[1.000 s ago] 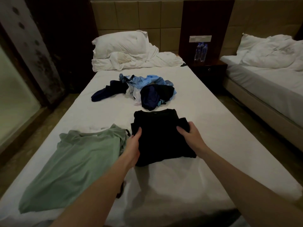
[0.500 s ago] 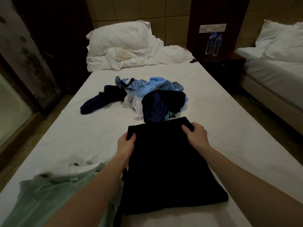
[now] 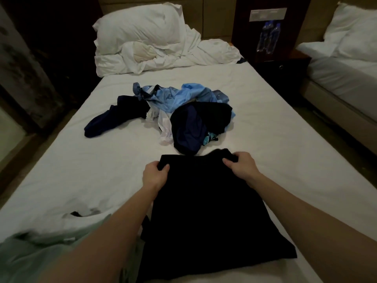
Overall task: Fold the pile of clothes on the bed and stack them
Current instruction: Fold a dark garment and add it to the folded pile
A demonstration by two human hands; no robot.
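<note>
black garment (image 3: 206, 211) lies flat on the white bed (image 3: 275, 152) before us. our left hand (image 3: 154, 176) pinches its far left corner, fingers curled on the cloth; our right hand (image 3: 241, 165) grips the far right corner the same way. just beyond lies the unfolded clothes pile (image 3: 173, 111), and a green shirt (image 3: 40, 254) beside our left arm.

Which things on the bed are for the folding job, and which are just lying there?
For the job:
black garment, gripped at its far corners by the left hand and right hand
unfolded pile
green shirt

Just lying about:
pillow
crumpled sheets
water bottles
</note>
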